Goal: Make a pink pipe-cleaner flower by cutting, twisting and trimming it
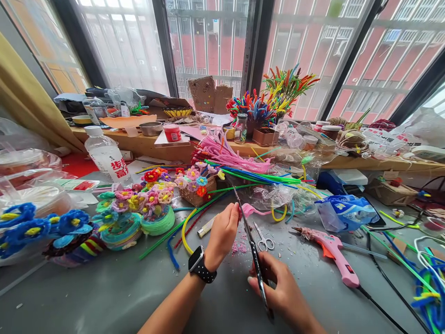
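My right hand (281, 283) grips a long pair of black scissors (256, 260), seen nearly edge-on, with the blades pointing away from me. Just left of the blades, my left hand (221, 229), with a watch on its wrist, is closed in a pinch. A fuzzy pink pipe cleaner (256, 210) runs from behind the blades beside those fingertips; the blades partly hide where it meets the hand. Pink fluff clippings (239, 247) lie on the grey table under the hands. Small silver scissors (264, 240) rest just beyond my right hand.
A pink glue gun (333, 253) lies at right, its cord trailing forward. Pipe-cleaner flower pots (156, 215) and a water bottle (106, 155) stand left. Behind are a pink pipe-cleaner bundle (232, 153) and green stems (250, 174). A blue tissue pack (347, 211) sits right.
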Tool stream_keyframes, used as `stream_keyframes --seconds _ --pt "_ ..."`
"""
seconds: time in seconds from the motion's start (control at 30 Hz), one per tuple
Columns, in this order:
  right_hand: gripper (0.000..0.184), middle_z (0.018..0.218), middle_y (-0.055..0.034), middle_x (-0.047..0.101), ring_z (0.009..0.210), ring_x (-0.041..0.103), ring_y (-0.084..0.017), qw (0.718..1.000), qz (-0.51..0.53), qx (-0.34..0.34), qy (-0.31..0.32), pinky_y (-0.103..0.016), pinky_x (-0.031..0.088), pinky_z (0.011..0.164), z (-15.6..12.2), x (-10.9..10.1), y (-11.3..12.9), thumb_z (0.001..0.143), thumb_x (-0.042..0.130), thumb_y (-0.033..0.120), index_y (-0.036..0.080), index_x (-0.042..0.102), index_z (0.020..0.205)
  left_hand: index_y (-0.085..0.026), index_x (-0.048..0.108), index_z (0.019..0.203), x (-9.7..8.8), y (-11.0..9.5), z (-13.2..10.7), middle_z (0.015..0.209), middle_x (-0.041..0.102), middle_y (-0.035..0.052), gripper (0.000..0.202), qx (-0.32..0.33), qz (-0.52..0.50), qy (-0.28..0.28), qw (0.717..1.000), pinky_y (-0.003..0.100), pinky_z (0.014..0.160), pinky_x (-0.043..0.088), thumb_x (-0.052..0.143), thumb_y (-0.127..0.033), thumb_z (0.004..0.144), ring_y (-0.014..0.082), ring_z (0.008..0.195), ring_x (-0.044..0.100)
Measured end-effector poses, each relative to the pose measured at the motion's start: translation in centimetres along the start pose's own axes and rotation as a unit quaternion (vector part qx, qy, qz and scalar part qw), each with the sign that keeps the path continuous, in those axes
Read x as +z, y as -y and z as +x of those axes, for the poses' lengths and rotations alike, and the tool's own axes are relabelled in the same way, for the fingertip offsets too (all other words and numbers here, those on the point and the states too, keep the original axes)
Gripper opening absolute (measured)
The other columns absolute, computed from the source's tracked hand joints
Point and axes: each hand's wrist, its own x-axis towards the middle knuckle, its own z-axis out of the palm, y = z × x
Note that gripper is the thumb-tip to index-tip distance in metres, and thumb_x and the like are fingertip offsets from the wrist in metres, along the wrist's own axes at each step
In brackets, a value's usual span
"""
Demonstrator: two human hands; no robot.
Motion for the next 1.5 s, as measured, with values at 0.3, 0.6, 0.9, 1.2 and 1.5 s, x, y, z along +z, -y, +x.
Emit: stream_keyframes --seconds 0.3,0.6,0.9,1.2,1.5 --pt "0.034 0.07 -0.0004 0.047 0.068 0.046 -0.015 0.997 0.071 -0.008 -0.001 -0.027 0.04 0.066 -0.5 -0.2 0.2 0.066 0.058 0.049 0.017 0.047 0.074 -0.018 0.037 0.06 0.0 -0.2 0.1 0.054 0.032 -0.0051 0.034 -0.012 -0.186 0.011 0.982 0.021 0.045 0.023 0.037 -0.044 0.081 0.0078 0.048 0.027" --pt "0.043 0.068 0.0009 0.04 0.063 0.039 -0.012 0.986 0.155 -0.01 0.052 -0.026 0.039 0.059 -0.3 -0.1 -0.1 0.066 0.05 0.06 0.018 0.044 0.073 -0.018 0.035 0.059 0.2 0.5 0.0 0.055 0.031 -0.0048 0.035 -0.023 -0.141 -0.038 0.989 0.021 0.045 0.022 0.037 -0.045 0.081 0.008 0.049 0.026" --pt "0.045 0.068 0.0012 0.039 0.065 0.04 -0.013 0.984 0.167 -0.002 0.054 -0.028 0.04 0.063 -0.4 -0.2 0.2 0.064 0.052 0.061 0.018 0.043 0.072 -0.018 0.036 0.059 0.1 0.0 0.0 0.054 0.033 -0.0044 0.034 0.003 -0.115 -0.051 0.992 0.022 0.048 0.023 0.036 -0.042 0.083 0.0091 0.05 0.028" --pt "0.045 0.066 0.0025 0.038 0.062 0.041 -0.012 0.983 0.168 -0.018 0.077 -0.036 0.042 0.075 -0.3 -1.1 0.6 0.061 0.056 0.06 0.018 0.044 0.072 -0.018 0.037 0.059 -0.2 0.2 -0.4 0.056 0.033 -0.0042 0.034 0.025 -0.136 -0.011 0.99 0.022 0.049 0.025 0.036 -0.044 0.082 0.0092 0.051 0.029" --pt "0.04 0.065 0.0016 0.04 0.062 0.041 -0.013 0.99 0.128 0.003 0.055 -0.032 0.044 0.07 0.3 -0.7 0.3 0.066 0.055 0.055 0.016 0.045 0.069 -0.018 0.037 0.059 0.0 0.2 0.4 0.056 0.031 -0.0043 0.036 -0.008 -0.18 0.005 0.984 0.021 0.048 0.025 0.038 -0.048 0.08 0.0087 0.051 0.028"
